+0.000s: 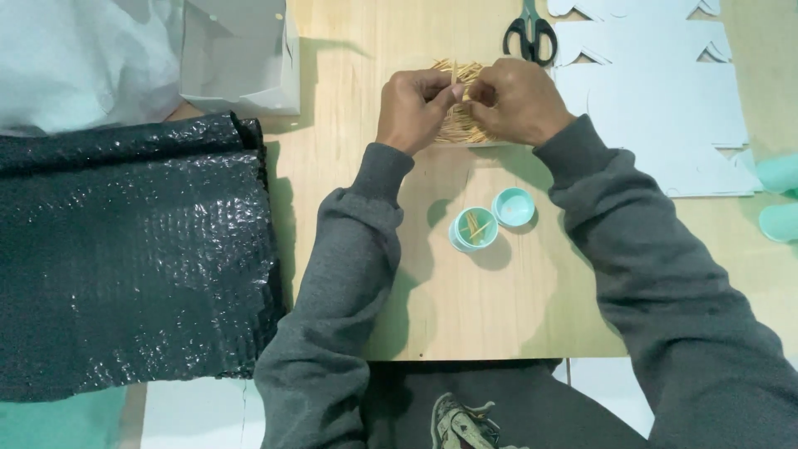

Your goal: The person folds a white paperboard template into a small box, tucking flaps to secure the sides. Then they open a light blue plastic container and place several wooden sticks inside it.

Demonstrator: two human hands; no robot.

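Both my hands meet over a pile of wooden toothpicks (pixel 460 125) at the far side of the wooden table (pixel 465 299). My left hand (pixel 413 106) pinches a few upright toothpicks between thumb and fingers. My right hand (pixel 517 101) touches the same small bunch from the right side. Nearer to me stands a small teal round container (pixel 474 229) with a few toothpicks inside. Its teal lid (pixel 513 207) lies just to the right of it.
Black-handled scissors (pixel 529 35) lie beyond the pile. Flat white cardboard cut-outs (pixel 657 100) cover the far right. A grey open box (pixel 241 54) stands at the far left. A black bubble-wrap sheet (pixel 133 258) hangs over the left edge. Teal lids (pixel 780 199) sit at the right border.
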